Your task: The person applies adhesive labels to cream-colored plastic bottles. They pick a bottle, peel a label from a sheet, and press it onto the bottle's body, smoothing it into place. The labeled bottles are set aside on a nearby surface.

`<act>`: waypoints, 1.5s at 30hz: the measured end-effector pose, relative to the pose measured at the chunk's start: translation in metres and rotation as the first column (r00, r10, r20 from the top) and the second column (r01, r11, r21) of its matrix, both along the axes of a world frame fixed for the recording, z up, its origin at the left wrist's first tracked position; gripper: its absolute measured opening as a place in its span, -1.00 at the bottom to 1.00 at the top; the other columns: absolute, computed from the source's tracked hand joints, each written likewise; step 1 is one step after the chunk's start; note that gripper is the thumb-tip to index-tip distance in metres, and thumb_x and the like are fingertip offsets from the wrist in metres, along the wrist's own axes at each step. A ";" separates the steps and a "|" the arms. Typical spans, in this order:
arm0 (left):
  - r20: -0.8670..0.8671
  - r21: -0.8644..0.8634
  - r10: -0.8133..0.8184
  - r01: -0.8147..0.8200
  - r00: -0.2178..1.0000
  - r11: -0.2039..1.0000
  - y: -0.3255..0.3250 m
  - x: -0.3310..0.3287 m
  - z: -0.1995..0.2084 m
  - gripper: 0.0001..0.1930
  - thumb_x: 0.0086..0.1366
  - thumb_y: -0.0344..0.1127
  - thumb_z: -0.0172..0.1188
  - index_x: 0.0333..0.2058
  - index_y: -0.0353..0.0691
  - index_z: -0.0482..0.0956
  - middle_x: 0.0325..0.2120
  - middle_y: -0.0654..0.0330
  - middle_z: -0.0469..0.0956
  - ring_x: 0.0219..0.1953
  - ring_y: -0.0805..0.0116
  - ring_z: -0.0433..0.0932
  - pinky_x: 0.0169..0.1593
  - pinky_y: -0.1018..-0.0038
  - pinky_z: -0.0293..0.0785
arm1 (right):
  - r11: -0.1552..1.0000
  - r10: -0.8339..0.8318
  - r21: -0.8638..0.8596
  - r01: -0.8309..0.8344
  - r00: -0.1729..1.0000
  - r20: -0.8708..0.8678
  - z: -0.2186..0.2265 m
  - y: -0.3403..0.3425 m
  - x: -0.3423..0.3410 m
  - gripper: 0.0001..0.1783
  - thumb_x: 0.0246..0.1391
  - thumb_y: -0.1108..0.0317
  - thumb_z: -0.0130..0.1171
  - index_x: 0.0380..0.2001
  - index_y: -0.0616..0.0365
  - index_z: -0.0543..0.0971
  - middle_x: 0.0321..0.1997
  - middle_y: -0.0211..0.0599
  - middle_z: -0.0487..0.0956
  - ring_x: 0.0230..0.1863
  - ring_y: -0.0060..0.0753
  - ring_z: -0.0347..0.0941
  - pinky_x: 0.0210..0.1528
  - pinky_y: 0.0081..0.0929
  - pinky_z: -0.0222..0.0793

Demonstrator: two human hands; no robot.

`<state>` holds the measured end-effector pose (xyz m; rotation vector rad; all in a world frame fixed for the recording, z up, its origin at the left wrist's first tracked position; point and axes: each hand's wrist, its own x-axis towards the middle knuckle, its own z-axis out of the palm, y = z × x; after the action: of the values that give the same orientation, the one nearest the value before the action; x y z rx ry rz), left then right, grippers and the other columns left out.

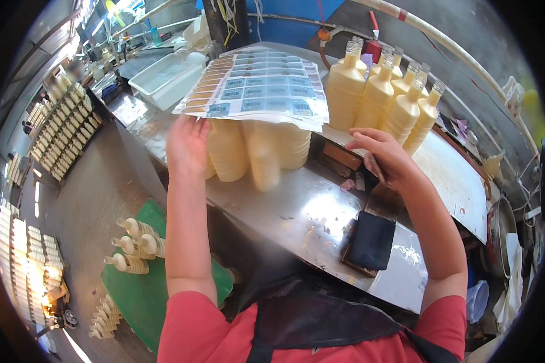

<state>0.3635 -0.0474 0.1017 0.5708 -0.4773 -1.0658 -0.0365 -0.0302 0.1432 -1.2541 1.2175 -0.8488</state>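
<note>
A loose pile of thin white paper sheets with blue and brown printed patches (260,81) is over some cream-coloured, ribbed bottles (230,151) on a shiny metal worktop (266,221). The sheets hide the tops of these bottles, which seem to prop the paper up. The left hand (188,145) is at the near left corner of the sheets, maybe to steady them; I cannot tell if its grip pinches the paper. The right hand (384,154) is just right of the sheets, one finger stretched toward them; its grip looks partly curled, but I cannot tell if anything is in it. More cream-coloured bottles with clear necks (402,118) stand close together right of the sheets, perhaps to save room. A white plastic tub (166,81) sits left of the sheets.
</note>
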 end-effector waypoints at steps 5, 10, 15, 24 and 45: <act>-0.076 0.046 -0.074 0.078 0.994 0.996 -0.021 0.009 0.013 -0.51 0.50 -0.23 0.02 0.27 -0.37 0.21 0.24 -0.10 0.27 0.30 -0.04 0.32 0.42 0.03 0.25 | 0.997 -0.005 0.072 -0.003 0.994 0.112 -0.021 -0.055 0.038 -0.43 0.33 0.13 0.20 0.24 0.30 0.44 -0.18 -0.28 0.61 -0.64 -0.70 0.31 -0.61 -0.72 0.28; -0.108 0.129 -0.078 0.092 0.991 0.987 -0.029 0.020 0.020 -0.60 0.51 -0.25 0.01 0.19 -0.37 0.29 0.11 -0.05 0.40 0.18 0.04 0.42 0.27 0.06 0.44 | 0.998 -0.003 0.055 -0.011 0.969 0.246 -0.021 -0.078 0.057 -0.59 0.27 0.19 0.26 0.06 0.23 0.52 -0.46 -0.50 0.43 -0.65 -0.66 0.31 -0.69 -0.65 0.24; 0.073 0.111 -0.131 0.123 0.989 0.986 -0.034 0.027 0.023 -0.56 0.51 -0.17 0.02 0.20 -0.36 0.28 0.13 -0.12 0.39 0.15 -0.02 0.47 0.28 0.05 0.48 | 0.975 -0.218 0.115 0.190 0.925 0.312 -0.003 -0.076 0.077 -0.73 0.24 0.24 0.23 -0.18 0.25 0.55 -0.60 -0.41 0.41 -0.69 -0.55 0.28 -0.70 -0.57 0.15; 0.212 0.148 -0.273 0.245 0.938 0.958 -0.047 0.027 0.044 -0.56 0.55 -0.12 -0.01 0.22 -0.29 0.30 0.06 -0.13 0.49 0.06 -0.02 0.57 0.15 0.09 0.62 | 0.967 -0.143 0.249 0.054 0.924 0.355 -0.004 -0.107 0.068 -0.77 0.15 0.22 0.26 -0.37 0.10 0.48 -0.60 -0.39 0.42 -0.68 -0.50 0.31 -0.68 -0.57 0.17; 0.310 0.098 -0.208 0.186 0.928 0.978 -0.047 -0.062 0.043 -0.42 0.37 -0.52 0.12 0.31 -0.09 0.18 0.13 0.06 0.49 0.04 0.09 0.63 0.04 0.11 0.70 | 0.987 -0.160 0.052 0.151 0.914 0.374 0.025 -0.095 0.109 -0.87 0.07 0.55 0.02 -0.34 0.14 0.53 -0.55 -0.47 0.42 -0.75 -0.58 0.24 -0.75 -0.62 0.11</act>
<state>0.3016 -0.0943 0.1450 0.7728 -0.7986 -1.1898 0.0727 -0.1252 0.1686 -0.9273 1.0181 -1.1327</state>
